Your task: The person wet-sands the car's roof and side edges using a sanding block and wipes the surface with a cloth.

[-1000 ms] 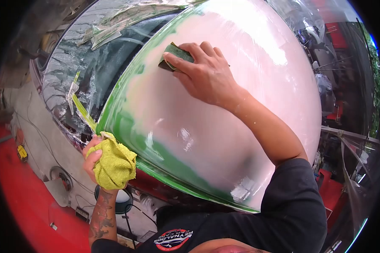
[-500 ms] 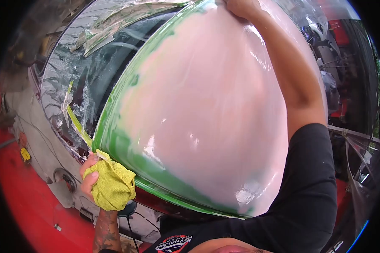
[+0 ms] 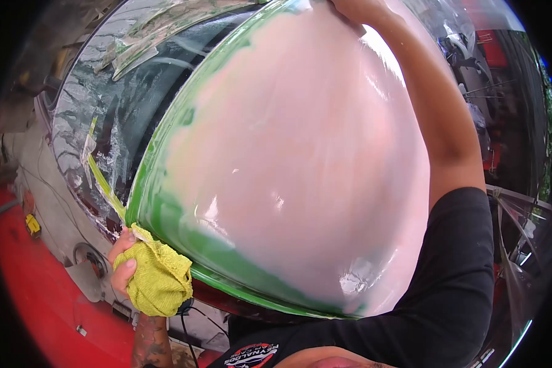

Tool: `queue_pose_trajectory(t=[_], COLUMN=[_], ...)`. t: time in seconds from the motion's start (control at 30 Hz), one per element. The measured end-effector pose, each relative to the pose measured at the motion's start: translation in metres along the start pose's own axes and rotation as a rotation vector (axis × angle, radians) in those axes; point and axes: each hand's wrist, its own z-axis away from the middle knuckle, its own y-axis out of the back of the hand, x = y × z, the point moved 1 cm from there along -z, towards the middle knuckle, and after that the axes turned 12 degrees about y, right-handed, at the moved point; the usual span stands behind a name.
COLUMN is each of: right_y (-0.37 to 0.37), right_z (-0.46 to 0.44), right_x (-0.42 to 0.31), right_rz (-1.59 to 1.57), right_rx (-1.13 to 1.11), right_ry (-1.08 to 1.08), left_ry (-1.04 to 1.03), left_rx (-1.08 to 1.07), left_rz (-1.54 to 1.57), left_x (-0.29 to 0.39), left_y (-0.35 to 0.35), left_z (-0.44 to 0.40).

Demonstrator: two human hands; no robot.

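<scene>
Red flooring (image 3: 21,257) and grey concrete (image 3: 46,178) occupy the left of the frame, beside a vehicle whose broad pink-and-green panel (image 3: 300,141) fills the centre. Right arm (image 3: 438,113): extended from the dark sleeve (image 3: 457,257) at lower right, bent at the elbow, the forearm slanting over the panel to the top edge of the frame. Right hand (image 3: 357,8): at top centre, cut by the frame; its fingertips are out of view, so neither its opening nor anything held can be told. Left hand (image 3: 122,267): at lower left, tattooed forearm (image 3: 151,340) rising beneath it, fingers and thumb closed on the left side of a bunched yellow cloth (image 3: 159,279). The cloth overlaps the panel's lower left corner in the view; whether it bears on the panel cannot be told.

Edges: a green border curves along the panel's left and lower sides; dark glass (image 3: 159,86), smeared with pale residue, adjoins it at upper left, with a yellow-green strip (image 3: 104,187) near the corner. Open room: the wide pink surface between the two hands carries no object.
</scene>
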Motion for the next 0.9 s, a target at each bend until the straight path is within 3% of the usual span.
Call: queue_pose_trajectory(t=[0.07, 0.13, 0.23, 0.27, 0.33, 0.37, 0.4, 0.43, 0.5, 0.53, 0.57, 0.63, 0.7, 0.77, 0.83, 0.87, 0.9], right_y=[-0.018, 0.013, 0.079, 0.076, -0.002, 0.002, 0.008, 0.006, 0.039, 0.089, 0.089, 0.106, 0.118, 0.113, 0.091, 0.079, 0.094], right_z=[-0.008, -0.015, 0.006, 0.009, -0.009, -0.017, -0.018, -0.015, 0.002, 0.016, 0.027, 0.056, 0.076, 0.076, 0.063, 0.057, 0.056], right_x=[0.023, -0.006, -0.086, -0.085, -0.006, -0.010, -0.010, -0.020, -0.078, -0.133, -0.162, -0.239, -0.276, -0.254, -0.204, -0.162, -0.127], right_rz=[0.128, 0.032, -0.102, -0.137, 0.129, 0.271, 0.097, 0.097, -0.306, -0.424, -0.083, -0.210, -0.403, -0.474, -0.338, -0.369, -0.441], right_rx=[0.051, -0.108, -0.098, -0.035, 0.023, 0.070, -0.022, -0.019, 0.151, 0.068, 0.082, 0.337, 0.426, 0.469, 0.441, 0.369, 0.216], right_ry=[0.057, -0.158, -0.088, -0.024, 0.181, 0.271, 0.101, 0.102, -0.217, -0.251, -0.130, 0.089, 0.244, 0.263, 0.170, 0.034, -0.234], left_ry=[-0.010, -0.011, -0.029, 0.007, 0.028, -0.007, -0.041, -0.042, -0.035, -0.051, -0.060, 0.009, -0.010, -0.020, -0.007, -0.019, -0.018], left_rx=[0.014, 0.036, 0.024, 0.050, 0.081, 0.024, -0.030, -0.028, -0.018, 0.027, 0.027, 0.057, 0.010, -0.031, 0.019, 0.009, 0.006], left_rz=[-0.017, -0.033, -0.083, -0.050, -0.027, -0.011, 0.006, 0.004, -0.014, -0.022, -0.016, -0.100, -0.132, -0.169, -0.136, -0.119, -0.122], left_x=[-0.012, -0.016, -0.011, -0.012, -0.011, -0.008, -0.005, -0.005, -0.004, -0.008, -0.008, -0.007, 0.012, 0.017, 0.013, 0.013, 0.014], left_y=[0.004, 0.005, -0.001, 0.000, 0.001, 0.002, 0.002, 0.002, 0.001, -0.004, -0.006, -0.005, -0.007, -0.010, -0.011, -0.011, -0.012], left_z=[0.007, 0.008, 0.006, 0.010, 0.006, 0.001, -0.003, -0.003, -0.004, -0.002, -0.001, 0.001, -0.009, -0.012, -0.009, -0.010, -0.012])
